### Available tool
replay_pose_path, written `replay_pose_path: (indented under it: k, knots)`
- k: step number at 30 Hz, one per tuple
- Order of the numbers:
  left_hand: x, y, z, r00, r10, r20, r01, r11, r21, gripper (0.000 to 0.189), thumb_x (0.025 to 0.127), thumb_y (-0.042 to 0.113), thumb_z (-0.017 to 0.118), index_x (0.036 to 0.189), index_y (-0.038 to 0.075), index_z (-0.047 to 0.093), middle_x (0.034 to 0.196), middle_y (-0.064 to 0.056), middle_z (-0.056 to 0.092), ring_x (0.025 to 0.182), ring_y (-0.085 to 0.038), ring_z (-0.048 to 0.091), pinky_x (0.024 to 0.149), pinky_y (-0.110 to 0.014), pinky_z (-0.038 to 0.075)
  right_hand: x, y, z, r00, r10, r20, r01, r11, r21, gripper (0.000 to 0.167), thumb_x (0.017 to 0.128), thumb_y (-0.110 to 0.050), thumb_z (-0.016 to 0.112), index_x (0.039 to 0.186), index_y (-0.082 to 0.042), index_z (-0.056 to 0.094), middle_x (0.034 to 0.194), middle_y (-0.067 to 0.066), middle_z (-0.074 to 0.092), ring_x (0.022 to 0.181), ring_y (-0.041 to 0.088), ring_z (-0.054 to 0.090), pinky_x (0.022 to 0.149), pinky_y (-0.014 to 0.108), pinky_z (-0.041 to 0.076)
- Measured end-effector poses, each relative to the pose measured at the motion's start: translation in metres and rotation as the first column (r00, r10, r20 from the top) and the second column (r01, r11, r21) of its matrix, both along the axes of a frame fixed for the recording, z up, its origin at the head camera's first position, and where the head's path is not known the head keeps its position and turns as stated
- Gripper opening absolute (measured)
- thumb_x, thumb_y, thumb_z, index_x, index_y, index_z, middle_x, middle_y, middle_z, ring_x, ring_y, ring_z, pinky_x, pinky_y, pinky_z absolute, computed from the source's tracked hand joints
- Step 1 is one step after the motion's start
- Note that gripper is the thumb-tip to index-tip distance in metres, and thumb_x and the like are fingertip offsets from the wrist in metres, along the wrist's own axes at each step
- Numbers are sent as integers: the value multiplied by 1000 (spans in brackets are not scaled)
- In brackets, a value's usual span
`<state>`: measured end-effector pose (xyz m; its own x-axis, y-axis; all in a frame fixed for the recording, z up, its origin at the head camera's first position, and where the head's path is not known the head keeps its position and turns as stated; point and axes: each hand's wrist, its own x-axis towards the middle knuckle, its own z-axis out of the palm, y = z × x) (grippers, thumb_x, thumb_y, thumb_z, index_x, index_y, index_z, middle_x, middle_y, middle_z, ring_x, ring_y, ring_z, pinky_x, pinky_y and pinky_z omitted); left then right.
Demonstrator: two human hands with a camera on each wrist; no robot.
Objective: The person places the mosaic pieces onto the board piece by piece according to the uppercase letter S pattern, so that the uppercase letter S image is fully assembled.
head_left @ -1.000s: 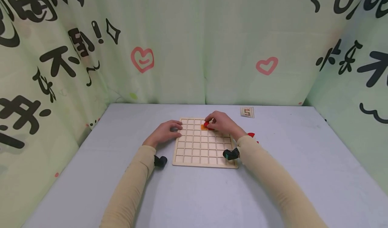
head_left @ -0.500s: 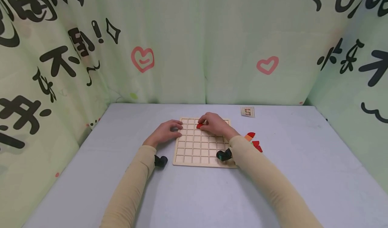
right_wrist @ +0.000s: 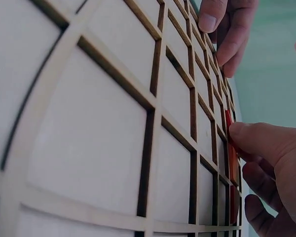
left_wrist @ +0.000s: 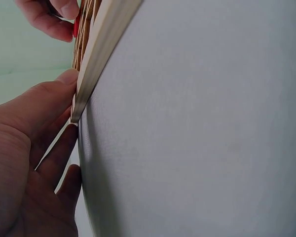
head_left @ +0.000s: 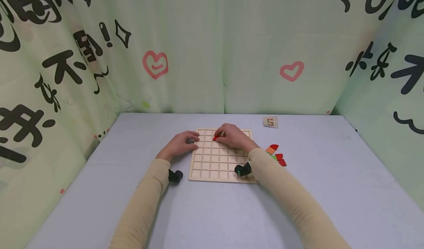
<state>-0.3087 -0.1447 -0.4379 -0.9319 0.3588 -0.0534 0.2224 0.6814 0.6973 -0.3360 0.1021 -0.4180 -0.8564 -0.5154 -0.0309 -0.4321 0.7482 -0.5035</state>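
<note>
A wooden grid board [head_left: 213,167] with raised square cells lies on the table. My right hand [head_left: 232,135] is over its upper part and pinches a small red tile [head_left: 215,138] between thumb and fingers at a cell near the top. In the right wrist view, an orange tile [right_wrist: 233,165] sits in the grid beside that red tile, partly behind the fingers, and another red tile [right_wrist: 234,205] lies beyond it. My left hand [head_left: 179,145] rests against the board's left edge, fingers spread and thumb [left_wrist: 64,81] touching the rim.
Right of the board, beside the right sleeve, lie several loose tiles: an orange one [head_left: 270,150], a green one [head_left: 274,157] and red ones [head_left: 279,156]. A small printed card [head_left: 271,122] with a grid pattern lies at the table's back. Curtains [head_left: 198,50] surround the table.
My right hand has moved left over the board with the red tile, from near the orange tile to a cell farther left. More loose tiles show beside the sleeve. My left hand stays put.
</note>
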Motion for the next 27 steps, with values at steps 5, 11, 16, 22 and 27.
replay_pose_path:
  k: [5,11,16,22,27]
  knots:
    - [0,0,-2,1000,4,9,-4,1000,2,33,93,18,71,123,4,69,149,-6,53,147,-28,38,124,-45,29,0,-1,-1,1000,5,-7,-5,1000,15,24,97,-17,67,117,-6,73,114,11,68,105,25,61,97,41,52]
    - [-1,0,-2,1000,2,7,-2,1000,14,33,92,18,71,122,4,69,148,-6,54,146,-28,39,123,-45,29,-2,-2,-3,1000,8,-14,-8,1000,14,25,97,-18,67,118,-6,72,113,10,68,103,24,60,95,40,52]
    - [0,0,-1,1000,1,4,-1,1000,17,32,92,17,72,121,4,69,148,-7,54,146,-28,39,123,-45,30,0,-2,-4,1000,7,-30,-6,1000,18,26,97,-19,67,119,-5,72,115,11,66,104,25,60,96,41,52]
    - [1,0,-1,1000,6,11,-6,1000,15,33,93,18,71,123,4,69,148,-6,53,147,-29,38,124,-46,29,2,0,-4,999,13,-43,-12,1000,21,26,97,-20,67,117,-6,73,114,11,66,102,25,61,95,41,52]
    - [1,0,-1,1000,3,3,-3,1000,22,33,93,17,71,123,4,69,148,-7,54,146,-29,38,123,-46,29,2,1,-5,999,11,-44,-11,1000,9,25,97,-20,67,117,-6,72,113,11,66,100,25,61,93,41,53]
